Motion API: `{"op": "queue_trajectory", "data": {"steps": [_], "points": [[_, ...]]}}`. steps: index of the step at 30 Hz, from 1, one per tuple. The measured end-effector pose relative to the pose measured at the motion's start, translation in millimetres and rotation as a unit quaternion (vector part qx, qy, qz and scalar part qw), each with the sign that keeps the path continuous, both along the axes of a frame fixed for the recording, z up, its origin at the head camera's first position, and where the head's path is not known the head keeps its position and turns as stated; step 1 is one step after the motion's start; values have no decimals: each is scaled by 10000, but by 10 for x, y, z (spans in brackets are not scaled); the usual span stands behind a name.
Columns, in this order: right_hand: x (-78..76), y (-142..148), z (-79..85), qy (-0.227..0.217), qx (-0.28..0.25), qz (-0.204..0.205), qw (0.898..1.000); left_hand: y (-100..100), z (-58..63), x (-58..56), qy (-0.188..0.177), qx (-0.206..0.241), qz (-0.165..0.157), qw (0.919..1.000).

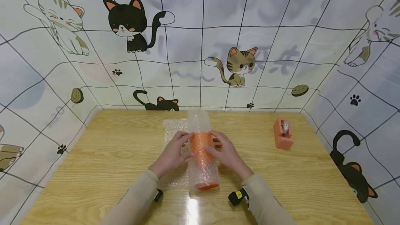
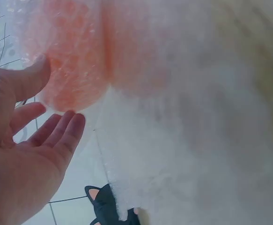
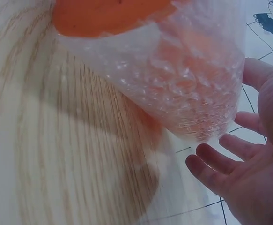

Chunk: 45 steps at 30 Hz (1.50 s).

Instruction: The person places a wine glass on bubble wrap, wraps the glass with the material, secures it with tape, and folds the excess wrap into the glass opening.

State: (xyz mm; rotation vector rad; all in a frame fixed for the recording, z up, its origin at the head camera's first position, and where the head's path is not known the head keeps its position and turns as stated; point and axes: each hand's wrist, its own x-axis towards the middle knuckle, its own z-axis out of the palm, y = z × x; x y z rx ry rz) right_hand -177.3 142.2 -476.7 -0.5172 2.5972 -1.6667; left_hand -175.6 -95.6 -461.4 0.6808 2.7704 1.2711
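Observation:
An orange cylindrical thing [image 1: 201,147], its exact kind unclear, lies wrapped in clear bubble wrap [image 1: 199,122] on the table. Its orange round end [image 1: 207,185] shows at the near side. My left hand [image 1: 173,152] touches the wrapped roll from the left; in the left wrist view its thumb [image 2: 35,77] lies against the wrap, with the other fingers extended beneath. On the right side, my right hand [image 1: 227,152] rests its thumb and fingertips on the roll. Its fingers [image 3: 216,161] look relaxed and spread in the right wrist view. A flat stretch of bubble wrap [image 1: 175,127] extends under the left hand.
A pink tape dispenser [image 1: 283,138] holding a roll of tape stands at the right of the wooden table [image 1: 125,131]. Cat-patterned cloth walls [image 1: 187,44] rise behind the table and on both sides. Each wrist carries a small black camera [image 1: 237,196].

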Motion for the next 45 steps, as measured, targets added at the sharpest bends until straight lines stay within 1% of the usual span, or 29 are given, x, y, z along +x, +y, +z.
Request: {"op": "queue_trajectory", "data": {"steps": [4,7,11,19,24,27,29,36,45], "points": [[-4,-30,3,36,79,-42,10000,-45,47,-12,-208,-227,-131,9994],[-1,-59,22,3,104,-89,9999,-78,79,-19,-503,-150,-225,9984],[7,-93,51,-60,116,-122,9998,-104,92,-26,-705,-25,-240,9972],[19,-118,71,60,140,-38,9999,-127,87,-44,-555,-173,5,9983],[22,-105,49,160,76,36,9998,-132,92,-49,-663,-261,235,9972],[14,-85,17,177,-57,65,9998,-150,82,-55,-755,-186,326,9964],[10,-67,-8,113,-107,50,9999,-165,79,-58,-788,-125,353,9962],[10,-43,-57,-386,-39,-65,9992,-190,96,-64,-974,-154,341,9945],[35,-42,0,-587,-28,-128,9982,-190,66,-61,-1034,-177,4,9945]]}}
